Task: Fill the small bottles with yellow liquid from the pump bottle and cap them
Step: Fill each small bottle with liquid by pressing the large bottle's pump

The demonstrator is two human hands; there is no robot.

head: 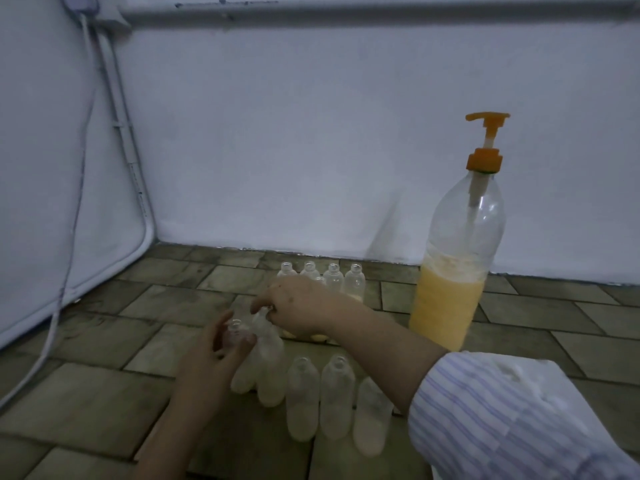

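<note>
My left hand (pixel 214 355) grips a small bottle (pixel 236 332), mostly hidden; my right hand (pixel 298 306) pinches a blurred cap (pixel 260 315) beside it, hiding other bottles. The pump bottle (pixel 457 268) stands right, near the wall.

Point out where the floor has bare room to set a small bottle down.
Bare tiles lie left of the left hand, out to the cable. More bare floor lies right of the pump bottle along the wall. It is crowded between the back row of small bottles and the near row, where the right hand works.
</note>
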